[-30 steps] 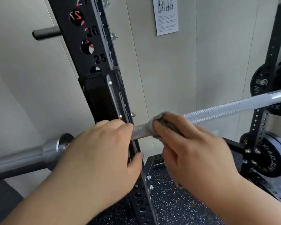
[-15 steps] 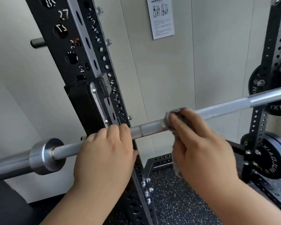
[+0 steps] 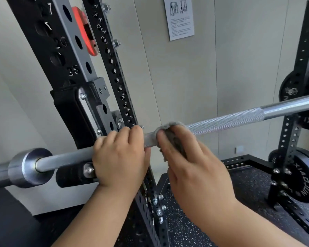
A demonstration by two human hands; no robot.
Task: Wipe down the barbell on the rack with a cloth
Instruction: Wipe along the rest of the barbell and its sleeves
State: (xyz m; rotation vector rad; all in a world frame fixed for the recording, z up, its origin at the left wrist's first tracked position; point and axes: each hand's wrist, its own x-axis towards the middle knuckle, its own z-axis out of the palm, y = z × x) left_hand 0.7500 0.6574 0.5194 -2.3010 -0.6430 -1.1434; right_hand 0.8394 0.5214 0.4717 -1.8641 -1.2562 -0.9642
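A silver barbell (image 3: 227, 122) lies across the black rack, running from lower left to upper right, with its collar (image 3: 28, 167) at the left. My left hand (image 3: 119, 155) is wrapped around the bar just beside the rack upright (image 3: 114, 72). My right hand (image 3: 189, 159) presses a grey cloth (image 3: 169, 127) over the bar a little to the right of the left hand. The cloth folds over the top of the bar and hangs under my fingers; most of it is hidden by the hand.
The bar rests in a black J-hook (image 3: 73, 118) on the left upright. Black weight plates (image 3: 305, 177) hang on the right upright (image 3: 296, 107). Speckled rubber flooring (image 3: 203, 227) lies below. A paper notice (image 3: 181, 16) is on the beige wall.
My right hand with the cloth slid right along the bar, then came back left, close to my left hand. The camera view shifted, showing more of the collar and J-hook.
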